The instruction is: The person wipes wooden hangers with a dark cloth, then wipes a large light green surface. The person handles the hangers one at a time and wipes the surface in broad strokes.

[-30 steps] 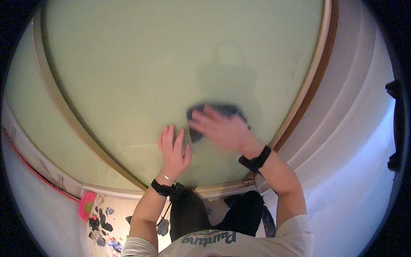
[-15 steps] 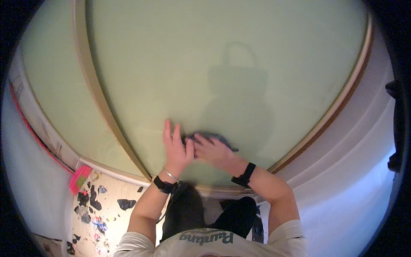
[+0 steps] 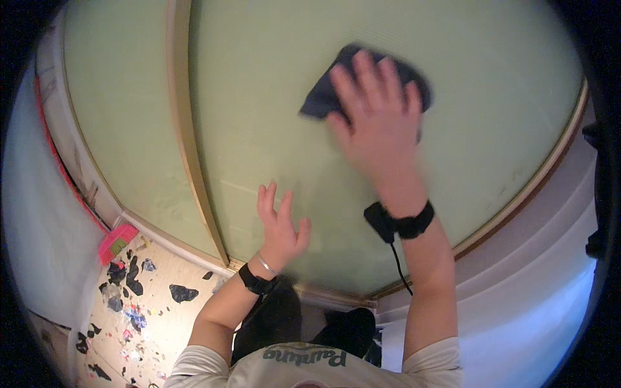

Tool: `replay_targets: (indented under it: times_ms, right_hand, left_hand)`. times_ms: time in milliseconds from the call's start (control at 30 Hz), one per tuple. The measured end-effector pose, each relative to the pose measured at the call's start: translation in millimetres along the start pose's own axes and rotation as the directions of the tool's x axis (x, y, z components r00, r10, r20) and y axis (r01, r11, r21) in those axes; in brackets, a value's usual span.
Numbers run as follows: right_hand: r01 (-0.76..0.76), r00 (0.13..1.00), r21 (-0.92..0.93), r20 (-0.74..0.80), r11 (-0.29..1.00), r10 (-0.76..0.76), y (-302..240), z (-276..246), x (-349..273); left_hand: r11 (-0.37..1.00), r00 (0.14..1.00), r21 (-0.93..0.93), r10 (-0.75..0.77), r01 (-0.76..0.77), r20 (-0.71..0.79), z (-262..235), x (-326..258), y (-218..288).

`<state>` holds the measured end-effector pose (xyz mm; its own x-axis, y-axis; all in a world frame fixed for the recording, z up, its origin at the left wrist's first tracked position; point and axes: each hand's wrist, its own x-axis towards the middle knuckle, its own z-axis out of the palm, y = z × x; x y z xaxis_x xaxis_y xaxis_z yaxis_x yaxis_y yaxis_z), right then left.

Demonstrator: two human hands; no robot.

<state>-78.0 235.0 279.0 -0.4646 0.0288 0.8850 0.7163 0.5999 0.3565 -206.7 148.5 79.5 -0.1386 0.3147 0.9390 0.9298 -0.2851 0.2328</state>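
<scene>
My right hand (image 3: 378, 123) lies flat with fingers spread over a dark blue cloth (image 3: 323, 90), pressing it against a pale green glass panel (image 3: 259, 97) in the upper middle. The cloth shows beyond the fingertips and on both sides of the hand; motion blurs its edges a little. Lower and to the left, my left hand (image 3: 283, 226) is open and holds nothing. Its fingers are apart and point up close to the panel; whether they touch it I cannot tell. Both wrists wear black straps, and a cable hangs from the right one.
A gold-coloured frame bar (image 3: 184, 129) divides the panel from another on the left. White sheeting (image 3: 517, 297) hangs on the right. At lower left, a pink broom (image 3: 118, 244) stands by the wall, and dark scraps (image 3: 184, 293) litter the light floor.
My right hand has moved up and right across the panel, taking the cloth along. The hands were close together before and are now apart. My left hand has shifted slightly right.
</scene>
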Motion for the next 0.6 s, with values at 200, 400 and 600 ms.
replay_targets:
  times_ms: [200, 400, 600]
  right_hand:
    - [0.301, 0.901, 0.173, 0.27, 0.938, -0.339, -35, 13, -70]
    - [0.045, 0.983, 0.182, 0.169, 0.982, -0.076, 23, -16, -106]
    - [-0.038, 0.985, 0.23, -0.158, 0.973, 0.076, 50, -25, -94]
  left_hand:
    - [0.974, 0.993, -0.228, 0.024, 0.002, 0.114, 0, 30, 19]
    - [1.0, 0.98, -0.003, -0.024, 0.025, 0.196, 31, 59, 58]
    - [0.983, 0.994, 0.157, 0.083, -0.093, 0.071, 48, 91, 69]
